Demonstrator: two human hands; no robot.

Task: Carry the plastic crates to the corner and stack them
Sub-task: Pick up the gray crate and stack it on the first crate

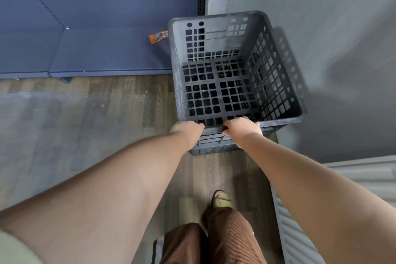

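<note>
Seen from over the head, the person is clamping the left hand [186,131] and the right hand [242,129] over the near rim of the grey crate [179,83], which is sitting in the corner over a lower crate [214,149]. It wants lowering level, to my eye, so the rims are seating squarely. The wall [342,49] is crowding its right side, the blue shelf [96,53] and an orange object [158,37] its left, so open room is lying only backward.
</note>
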